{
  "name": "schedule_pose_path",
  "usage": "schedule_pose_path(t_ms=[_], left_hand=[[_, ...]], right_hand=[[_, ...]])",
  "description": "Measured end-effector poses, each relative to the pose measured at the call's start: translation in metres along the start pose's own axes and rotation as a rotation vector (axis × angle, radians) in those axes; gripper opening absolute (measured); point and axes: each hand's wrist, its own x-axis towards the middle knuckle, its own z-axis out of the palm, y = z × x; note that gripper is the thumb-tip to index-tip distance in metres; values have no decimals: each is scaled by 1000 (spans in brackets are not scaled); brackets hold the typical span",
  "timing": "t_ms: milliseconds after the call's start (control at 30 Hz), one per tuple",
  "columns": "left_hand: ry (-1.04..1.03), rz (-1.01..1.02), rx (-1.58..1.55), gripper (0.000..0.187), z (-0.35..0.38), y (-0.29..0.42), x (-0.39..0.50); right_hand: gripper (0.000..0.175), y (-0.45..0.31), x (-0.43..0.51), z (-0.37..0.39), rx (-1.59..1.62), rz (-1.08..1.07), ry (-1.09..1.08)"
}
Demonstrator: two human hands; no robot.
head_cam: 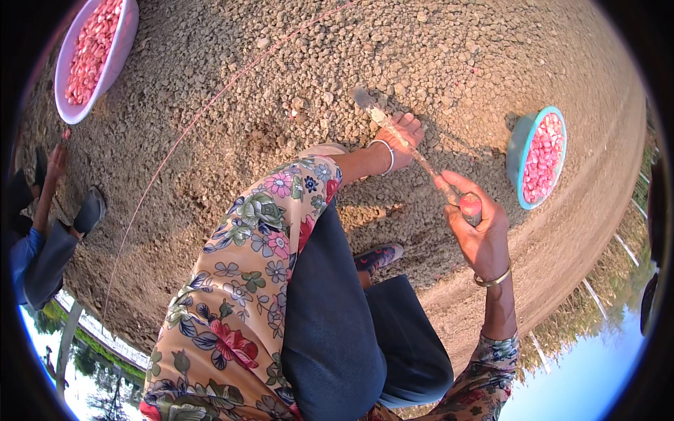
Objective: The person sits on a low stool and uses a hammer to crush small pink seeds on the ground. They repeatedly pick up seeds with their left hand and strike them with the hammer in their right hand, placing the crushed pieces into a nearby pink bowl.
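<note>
My left hand (404,138), with a silver bangle at the wrist, reaches down to the cloddy soil (295,63). Its fingertips point away from me, and whatever may lie beneath them is hidden. Over that hand crosses a soil-caked hand tool (421,160) with a wooden handle and a dark, narrow blade at its far end. My right hand (482,226), wearing a gold-coloured bangle, grips the handle's near end between thumb and fingers. A round pink-red spot (470,204) shows inside that grip; I cannot tell whether it is the handle's stained butt or a separate piece.
A turquoise basin (515,152) of pink-coated seeds (542,158) stands at right. Another, pale lilac basin (124,52) of similar seeds is at upper left. A pink string (210,102) runs along the soil. At left, another person's hand (57,160) and shoe (90,210) show.
</note>
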Motion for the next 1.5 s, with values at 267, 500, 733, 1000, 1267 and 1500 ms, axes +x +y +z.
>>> schedule_pose_path(t_ms=[267, 500, 733, 1000, 1267, 1500], left_hand=[[-22, 68, -470, 14, -51, 1, -86], [83, -139, -479, 20, -108, -18, -117], [223, -430, -525, 18, -119, -22, -135], [326, -535, -483, 18, -128, -32, -160], [291, -634, -443, 17, -131, -34, -167], [311, -701, -444, 16, -132, -37, -168]], right_hand=[[35, -10, 24, -3, -86, 42, -93], [31, -30, 22, -10, -244, 34, -155], [31, -26, 26, 14, -140, 45, -120], [29, -25, 18, 30, 38, 247, -35], [31, -26, 33, 42, 59, 252, -29], [30, -7, 54, 64, 47, 232, -22]])
